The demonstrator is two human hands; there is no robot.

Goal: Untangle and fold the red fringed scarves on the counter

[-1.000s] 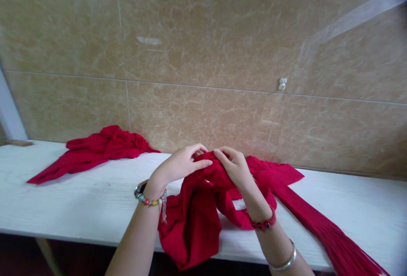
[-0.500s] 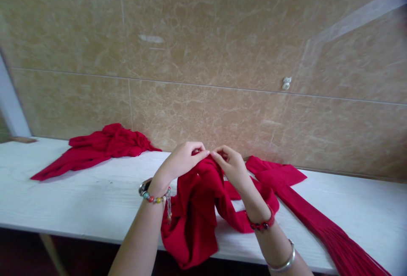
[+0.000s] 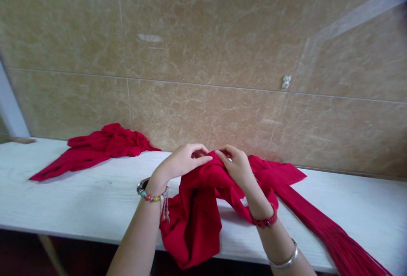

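Between my two hands a length of red cloth (image 3: 203, 208) is held up by its top edge, its folds hanging down over the front of the white table. My left hand (image 3: 182, 160) pinches the edge from the left, thumb on the near side. From the right, my right hand (image 3: 235, 163) pinches the same edge a short way off, thumb and fingers pressed on it. The far fingertips of both hands are partly hidden behind the cloth. To the right, a red strip with a fringed end (image 3: 318, 216) lies across the table; its link to the held cloth is unclear.
A crumpled heap of red cloth (image 3: 101, 146) lies at the left back of the white table (image 3: 79, 199), near the tiled wall (image 3: 203, 55). A small white cat-shaped figure (image 3: 286, 82) is on the wall. The table's front edge runs just below my hands.
My hands have moved slightly apart along the cloth's edge, the right one shifting a little to the right. The held cloth spreads wider between them; the other cloths have not moved.
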